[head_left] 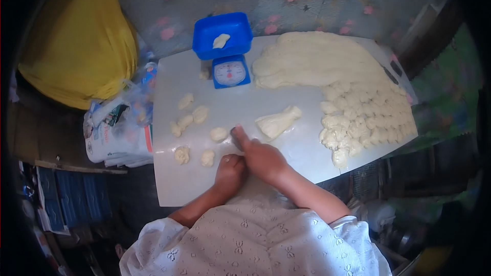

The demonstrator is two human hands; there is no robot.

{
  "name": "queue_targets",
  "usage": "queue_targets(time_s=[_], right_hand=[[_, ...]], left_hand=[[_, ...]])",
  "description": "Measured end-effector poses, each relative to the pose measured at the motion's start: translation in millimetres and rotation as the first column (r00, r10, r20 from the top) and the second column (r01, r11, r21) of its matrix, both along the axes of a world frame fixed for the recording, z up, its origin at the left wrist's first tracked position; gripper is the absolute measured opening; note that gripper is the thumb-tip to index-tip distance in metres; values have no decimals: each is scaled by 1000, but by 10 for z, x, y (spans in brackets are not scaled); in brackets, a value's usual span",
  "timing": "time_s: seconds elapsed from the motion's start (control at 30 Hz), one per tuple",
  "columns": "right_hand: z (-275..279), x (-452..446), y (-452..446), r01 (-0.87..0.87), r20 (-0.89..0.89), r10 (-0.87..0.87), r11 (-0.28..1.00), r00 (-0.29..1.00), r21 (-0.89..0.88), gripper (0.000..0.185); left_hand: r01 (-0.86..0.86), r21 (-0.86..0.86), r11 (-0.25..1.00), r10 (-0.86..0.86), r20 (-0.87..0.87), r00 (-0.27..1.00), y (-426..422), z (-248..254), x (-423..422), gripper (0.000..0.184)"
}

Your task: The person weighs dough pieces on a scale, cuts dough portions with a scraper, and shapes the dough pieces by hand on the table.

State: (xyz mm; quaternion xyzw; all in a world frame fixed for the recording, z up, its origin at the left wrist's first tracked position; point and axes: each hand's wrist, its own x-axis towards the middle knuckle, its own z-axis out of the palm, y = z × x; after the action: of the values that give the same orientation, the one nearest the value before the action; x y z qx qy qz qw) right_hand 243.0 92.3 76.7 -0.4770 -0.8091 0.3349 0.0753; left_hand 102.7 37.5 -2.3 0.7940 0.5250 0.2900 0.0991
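My left hand [229, 174] is closed near the front of the white tabletop [199, 186], and a small pale bit shows at its fingers. My right hand [262, 159] crosses close beside it, fingers pointing forward; a narrow dark shape shows at their tips, too unclear to name. Just left of those fingertips lies a round dough piece [219, 134]. Another small dough ball [207, 158] and a lumpy one [181, 155] rest further left. To the right of my right hand is a longer dough strip [277, 122], apart from it.
A blue kitchen scale [230, 73] with a dough scrap [221, 41] in its blue tray [223, 53] stands at the back. A large dough slab [317, 61] and rows of dough pieces [368, 115] cover the right side. Plastic bags [117, 135] sit beyond the left edge.
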Motion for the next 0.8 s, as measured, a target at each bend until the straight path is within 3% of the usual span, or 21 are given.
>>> queue_targets(time_s=[0.13,0.2,0.23,0.3,0.33,0.4,0.43,0.5,0.6,0.63,0.7,0.8], right_hand=[[73,35,123,-9,81,22,988,996,-155,66],[-430,280,135,10,-429,-46,996,902,-87,66],[-500,424,129,-36,-511,-111,962,852,-269,69],[-396,663,29,-8,-502,-152,953,851,-303,69],[-366,764,-21,25,-490,-197,942,849,-335,68],[-438,923,-123,93,-500,-285,923,818,-374,69],[-484,989,-175,160,-507,-371,897,778,-411,69],[-646,1100,-252,202,-533,-418,886,736,-417,69],[-760,1145,-304,230,-598,-478,866,644,-444,71],[-762,1140,-304,230,-621,-476,870,623,-436,70],[-766,1127,-295,230,-645,-473,875,601,-427,70],[-766,1120,-280,250,-634,-469,878,615,-407,70]], left_hand=[[14,-58,998,-6,139,990,-114,-20,-27,11],[-17,-74,997,32,204,978,-186,-8,-78,11],[-4,-108,994,20,143,990,-220,-10,-123,16],[-38,-261,965,36,-14,999,-339,4,-203,27],[-41,-265,963,39,-11,999,-394,42,-221,27],[-15,-186,982,-15,-157,988,-468,108,-252,45],[-14,-188,982,-15,-155,988,-492,72,-286,45],[169,-336,927,-234,-164,958,-526,-13,-339,56],[74,-477,876,-206,-231,951,-366,169,-240,69],[71,-477,876,-204,-232,951,-320,172,-184,69],[-90,-240,967,-10,-384,923,-209,118,-50,73],[-181,-223,958,84,-384,919,65,25,86,76]])
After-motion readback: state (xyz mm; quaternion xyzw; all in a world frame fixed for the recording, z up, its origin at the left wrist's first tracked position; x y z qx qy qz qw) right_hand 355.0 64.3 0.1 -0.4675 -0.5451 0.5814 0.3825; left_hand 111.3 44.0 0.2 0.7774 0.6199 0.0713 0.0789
